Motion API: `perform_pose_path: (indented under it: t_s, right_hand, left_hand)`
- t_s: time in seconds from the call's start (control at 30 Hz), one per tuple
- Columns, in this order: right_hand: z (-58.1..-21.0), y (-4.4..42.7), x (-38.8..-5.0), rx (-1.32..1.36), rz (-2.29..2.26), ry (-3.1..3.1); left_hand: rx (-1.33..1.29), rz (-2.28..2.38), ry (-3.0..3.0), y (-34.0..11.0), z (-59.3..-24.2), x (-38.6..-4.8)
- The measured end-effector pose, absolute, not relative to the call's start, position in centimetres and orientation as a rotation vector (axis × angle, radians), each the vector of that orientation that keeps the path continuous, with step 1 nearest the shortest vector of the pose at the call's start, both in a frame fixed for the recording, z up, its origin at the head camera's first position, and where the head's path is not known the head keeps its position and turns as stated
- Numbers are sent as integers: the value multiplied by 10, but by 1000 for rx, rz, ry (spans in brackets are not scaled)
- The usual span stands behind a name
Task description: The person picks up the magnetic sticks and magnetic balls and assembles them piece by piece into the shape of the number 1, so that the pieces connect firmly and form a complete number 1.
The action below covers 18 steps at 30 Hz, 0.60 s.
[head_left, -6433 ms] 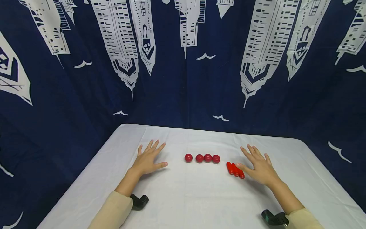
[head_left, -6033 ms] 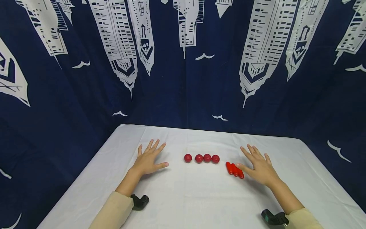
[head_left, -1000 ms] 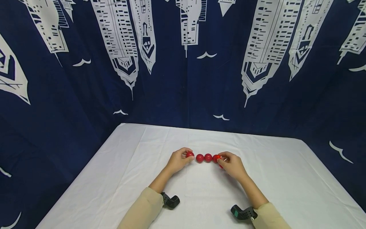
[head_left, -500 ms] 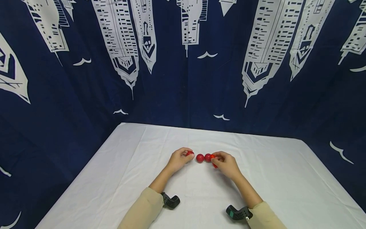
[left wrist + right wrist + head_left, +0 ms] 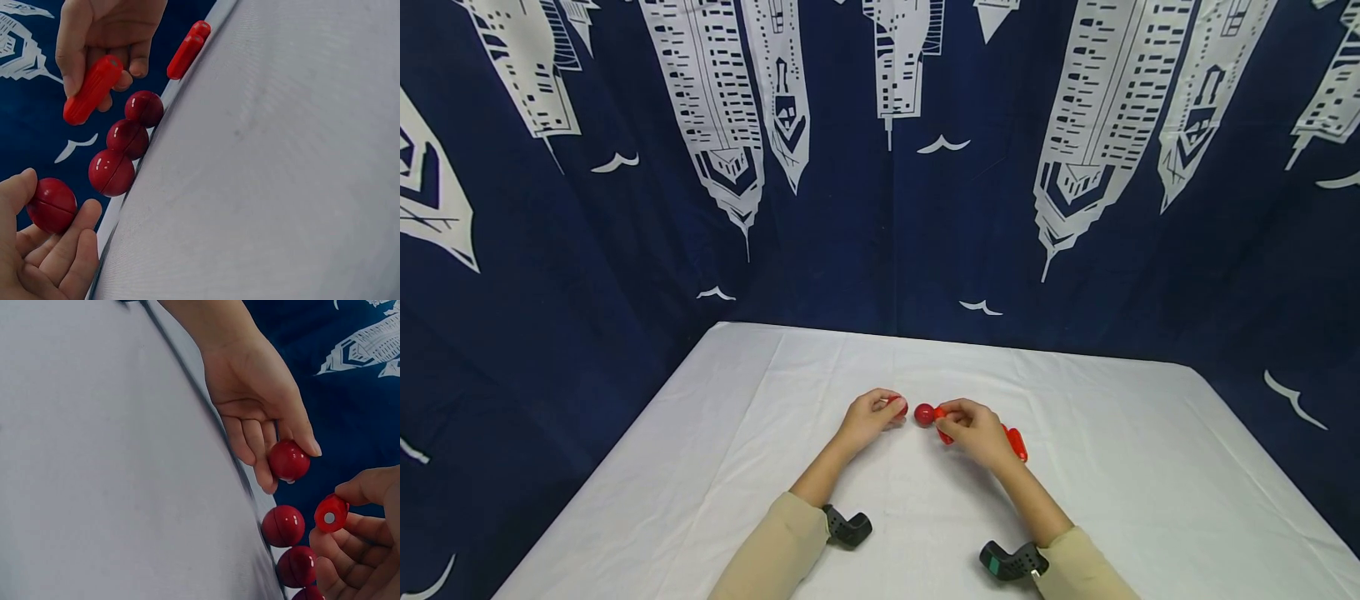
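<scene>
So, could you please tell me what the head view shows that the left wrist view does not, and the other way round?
Only the head view shows the cream sleeves and the black wrist devices.

Only the left wrist view shows the whole row of three unheld balls; from the head, just one is plain, beside the right hand.

Both show the left hand pinching a red ball, the right hand holding a red rod, two spare rods, the white table and the navy backdrop.

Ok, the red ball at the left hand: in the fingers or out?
In: both wrist views show the left hand pinching the red ball between thumb and fingers.
</scene>
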State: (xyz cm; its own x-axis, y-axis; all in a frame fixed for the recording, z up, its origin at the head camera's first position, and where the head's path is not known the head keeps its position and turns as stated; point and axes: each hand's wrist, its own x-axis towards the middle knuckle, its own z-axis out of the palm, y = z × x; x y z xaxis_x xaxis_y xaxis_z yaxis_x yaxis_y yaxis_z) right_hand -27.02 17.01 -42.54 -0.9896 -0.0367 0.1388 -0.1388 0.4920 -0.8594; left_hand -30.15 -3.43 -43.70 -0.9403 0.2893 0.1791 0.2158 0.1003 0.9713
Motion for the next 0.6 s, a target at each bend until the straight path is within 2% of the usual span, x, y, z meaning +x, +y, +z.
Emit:
perform_pose_path:
  t_s: [0.23, 0.6]
  right_hand:
    - [-428, 161, -269, 193, 1555, -2612]
    - [-437, 143, -270, 254, 1632, -2572]
  left_hand:
    - [446, 1988, 2300, -33, -463, -323]
    - [396, 2014, 2272, -33, -466, -322]
